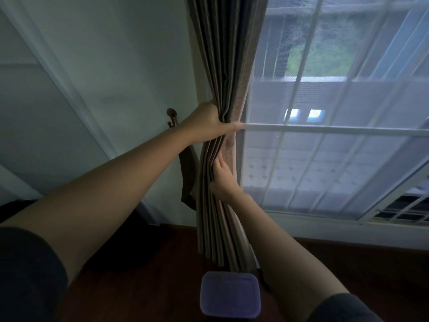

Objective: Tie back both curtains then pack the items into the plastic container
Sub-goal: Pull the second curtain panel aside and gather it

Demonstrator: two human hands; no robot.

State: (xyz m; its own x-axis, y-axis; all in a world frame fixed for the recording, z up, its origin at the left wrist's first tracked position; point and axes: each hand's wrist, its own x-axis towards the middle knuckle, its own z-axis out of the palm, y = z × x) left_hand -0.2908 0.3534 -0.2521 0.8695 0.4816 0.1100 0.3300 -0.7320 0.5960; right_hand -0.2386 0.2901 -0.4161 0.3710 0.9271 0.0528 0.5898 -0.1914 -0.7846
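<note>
At the grip: the left hand (pixel 209 126) is clenched around the gathered curtain (pixel 222 66), cinching its pleats into a narrow waist, seemingly so the bundle stays tight while a tie goes around it.
Just below the grip: the right hand (pixel 222 177) lies against the lower folds with fingers spread, tucking loose pleats inward; whether it is clasping cloth or only pressing, I cannot tell.
Beside the grip, toward the wall: a dark hook (pixel 172 117) sits on the wall (pixel 116 66), and a dark tieback strip (pixel 188 177) hangs from it behind the left forearm, close enough to reach, which is likely why the curtain is bunched at this height.
Beyond the grip, on the window side: sheer netting (pixel 325 147) covers the window frame (pixel 325 130), left bare as the heavy cloth is drawn aside.
Under the grip, nearest me: a bluish plastic container (pixel 229 295) with its lid on rests on the dark wooden floor (pixel 139 287), waiting for the packing step.
Stage: I would judge the first curtain is gathered but not yet tied.
</note>
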